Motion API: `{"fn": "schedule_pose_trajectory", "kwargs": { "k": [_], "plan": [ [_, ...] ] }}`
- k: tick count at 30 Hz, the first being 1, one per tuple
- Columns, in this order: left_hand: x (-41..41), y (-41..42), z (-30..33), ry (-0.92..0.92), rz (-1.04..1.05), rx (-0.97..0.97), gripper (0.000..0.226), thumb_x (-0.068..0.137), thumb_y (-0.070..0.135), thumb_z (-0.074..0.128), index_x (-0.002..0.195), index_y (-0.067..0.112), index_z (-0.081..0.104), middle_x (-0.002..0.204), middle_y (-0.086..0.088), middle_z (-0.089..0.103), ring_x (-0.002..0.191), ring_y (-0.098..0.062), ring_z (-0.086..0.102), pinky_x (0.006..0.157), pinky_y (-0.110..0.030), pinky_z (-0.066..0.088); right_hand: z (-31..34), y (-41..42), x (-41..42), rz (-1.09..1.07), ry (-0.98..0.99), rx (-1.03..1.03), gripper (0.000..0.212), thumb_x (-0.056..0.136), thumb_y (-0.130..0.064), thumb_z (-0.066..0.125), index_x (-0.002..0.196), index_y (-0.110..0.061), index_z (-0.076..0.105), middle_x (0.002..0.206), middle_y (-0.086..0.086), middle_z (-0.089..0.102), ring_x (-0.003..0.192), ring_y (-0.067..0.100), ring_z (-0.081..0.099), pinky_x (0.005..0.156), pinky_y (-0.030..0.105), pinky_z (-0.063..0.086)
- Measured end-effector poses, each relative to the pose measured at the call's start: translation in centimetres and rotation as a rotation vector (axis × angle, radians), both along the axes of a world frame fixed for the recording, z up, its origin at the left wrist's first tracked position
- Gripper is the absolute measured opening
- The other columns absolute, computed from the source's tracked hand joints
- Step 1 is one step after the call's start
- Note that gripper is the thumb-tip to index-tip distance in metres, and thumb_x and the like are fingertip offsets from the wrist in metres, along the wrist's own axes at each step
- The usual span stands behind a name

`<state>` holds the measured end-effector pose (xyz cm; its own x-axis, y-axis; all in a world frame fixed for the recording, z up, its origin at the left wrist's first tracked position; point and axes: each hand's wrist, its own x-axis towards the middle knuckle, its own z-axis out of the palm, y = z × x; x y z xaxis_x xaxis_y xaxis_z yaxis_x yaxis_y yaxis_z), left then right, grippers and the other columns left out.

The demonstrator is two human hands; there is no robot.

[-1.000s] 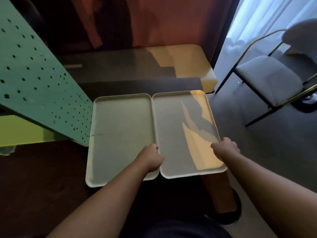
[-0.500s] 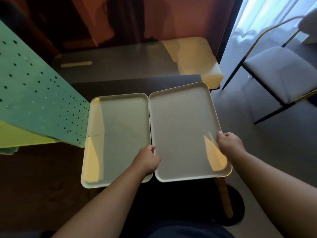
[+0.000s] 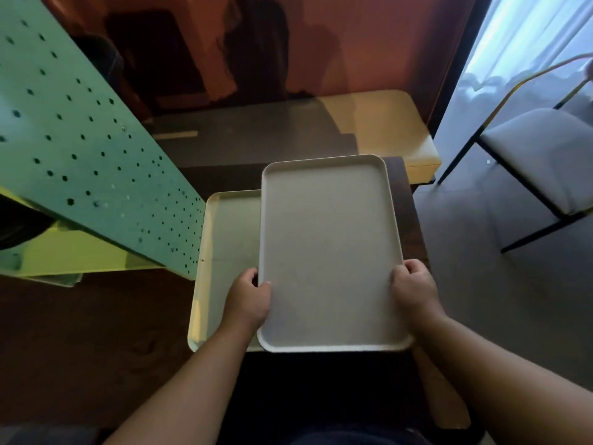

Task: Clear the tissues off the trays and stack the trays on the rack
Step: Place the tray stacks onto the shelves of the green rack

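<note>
Both hands hold a pale rectangular tray (image 3: 327, 252) raised off the dark table (image 3: 96, 332). My left hand (image 3: 248, 300) grips its left long edge near the front, and my right hand (image 3: 414, 289) grips its right edge. This lifted tray overlaps the right part of a second pale tray (image 3: 224, 252), which lies flat on the table beneath and to the left. Neither tray carries any tissue. A green perforated rack panel (image 3: 80, 139) slants across the left side.
A yellow-green shelf (image 3: 70, 255) sits under the green panel at left. A bench with a cream cushion (image 3: 385, 123) runs behind the table. A grey chair (image 3: 539, 162) with a dark metal frame stands on the floor at right.
The right tray has been lifted off the table and shifted left, now overlapping the left tray. Both hands moved with it and the view came closer.
</note>
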<state>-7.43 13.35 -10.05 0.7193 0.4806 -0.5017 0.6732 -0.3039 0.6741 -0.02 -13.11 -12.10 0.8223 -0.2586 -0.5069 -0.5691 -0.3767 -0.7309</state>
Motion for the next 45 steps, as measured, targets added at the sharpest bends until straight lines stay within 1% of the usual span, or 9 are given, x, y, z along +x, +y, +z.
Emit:
{"fn": "schedule_pose_trajectory", "kwargs": {
  "k": [5, 15, 19, 25, 30, 35, 38, 42, 45],
  "plan": [
    [-1.8, 6.6, -0.2, 0.049, 0.087, 0.035, 0.029, 0.091, 0.001, 0.054, 0.102, 0.025, 0.066, 0.096, 0.001, 0.069, 0.088, -0.023, 0.064, 0.08, -0.035, 0.054, -1.1, 7.1, -1.4, 0.062, 0.047, 0.072, 0.014, 0.098, -0.017, 0.049, 0.099, -0.016, 0.062, 0.093, 0.005, 0.066, 0.083, 0.022, 0.062, 0.066, 0.035, 0.046],
    [-3.7, 13.5, -2.0, 0.116, 0.037, -0.065, 0.046, 0.088, -0.01, 0.052, 0.126, 0.009, 0.068, 0.097, 0.004, 0.069, 0.093, -0.021, 0.067, 0.081, -0.03, 0.052, -2.6, 13.5, -3.7, 0.087, 0.106, -0.069, 0.018, 0.092, -0.012, 0.049, 0.103, -0.017, 0.062, 0.095, 0.006, 0.068, 0.089, 0.03, 0.064, 0.08, 0.044, 0.054],
    [-4.1, 14.2, -2.3, 0.109, -0.009, -0.055, 0.045, 0.086, -0.01, 0.049, 0.113, 0.018, 0.071, 0.086, 0.015, 0.07, 0.086, -0.013, 0.069, 0.071, -0.024, 0.052, -2.8, 14.7, -3.8, 0.116, 0.117, -0.102, 0.022, 0.09, -0.009, 0.05, 0.105, -0.019, 0.062, 0.097, 0.005, 0.069, 0.088, 0.029, 0.064, 0.082, 0.045, 0.055],
    [-4.5, 14.6, -2.5, 0.086, 0.014, -0.039, 0.047, 0.085, -0.011, 0.049, 0.114, 0.022, 0.066, 0.084, 0.02, 0.064, 0.082, -0.011, 0.066, 0.081, -0.028, 0.053, -3.4, 15.6, -3.9, 0.217, 0.123, -0.22, 0.031, 0.089, -0.018, 0.053, 0.118, -0.023, 0.064, 0.118, 0.006, 0.062, 0.098, 0.028, 0.062, 0.086, 0.045, 0.054],
    [-4.6, 14.6, -2.6, 0.091, 0.019, -0.062, 0.042, 0.083, -0.006, 0.052, 0.104, 0.027, 0.066, 0.089, 0.01, 0.071, 0.084, -0.012, 0.069, 0.08, -0.03, 0.057, -3.9, 15.4, -4.2, 0.34, 0.109, -0.332, 0.038, 0.094, -0.021, 0.055, 0.132, -0.021, 0.059, 0.112, 0.002, 0.049, 0.096, 0.023, 0.056, 0.08, 0.041, 0.049],
    [-4.7, 15.7, -4.8, 0.152, -0.032, -0.009, 0.038, 0.072, 0.021, 0.053, 0.105, 0.027, 0.07, 0.104, -0.003, 0.07, 0.087, -0.019, 0.07, 0.084, -0.04, 0.061, -3.9, 15.8, -3.8, 0.422, 0.152, -0.423, 0.047, 0.098, -0.025, 0.048, 0.144, -0.019, 0.049, 0.118, 0.003, 0.046, 0.1, 0.022, 0.054, 0.081, 0.039, 0.048],
    [-4.4, 15.9, -4.3, 0.225, -0.113, -0.042, 0.04, 0.076, 0.015, 0.055, 0.11, 0.024, 0.072, 0.105, -0.004, 0.072, 0.089, -0.021, 0.071, 0.082, -0.035, 0.06, -3.7, 16.1, -3.7, 0.439, 0.16, -0.458, 0.044, 0.098, -0.024, 0.048, 0.141, -0.017, 0.05, 0.113, 0.002, 0.044, 0.1, 0.025, 0.054, 0.081, 0.039, 0.048],
    [-4.0, 16.5, -5.1, 0.268, -0.173, -0.062, 0.049, 0.065, 0.025, 0.055, 0.111, 0.023, 0.071, 0.11, -0.007, 0.07, 0.093, -0.025, 0.071, 0.089, -0.039, 0.06, -3.2, 16.6, -3.1, 0.354, 0.223, -0.403, 0.043, 0.095, -0.025, 0.05, 0.138, -0.022, 0.051, 0.126, 0.01, 0.055, 0.103, 0.029, 0.06, 0.087, 0.047, 0.055],
    [-3.9, 16.5, -4.5, 0.264, -0.097, -0.152, 0.038, 0.073, 0.011, 0.06, 0.109, 0.013, 0.073, 0.106, -0.01, 0.075, 0.094, -0.028, 0.072, 0.09, -0.041, 0.059, -2.5, 16.3, -2.3, 0.196, 0.318, -0.291, 0.038, 0.098, -0.022, 0.057, 0.136, -0.017, 0.057, 0.11, 0.004, 0.062, 0.097, 0.024, 0.063, 0.081, 0.044, 0.058]
  ]
}}
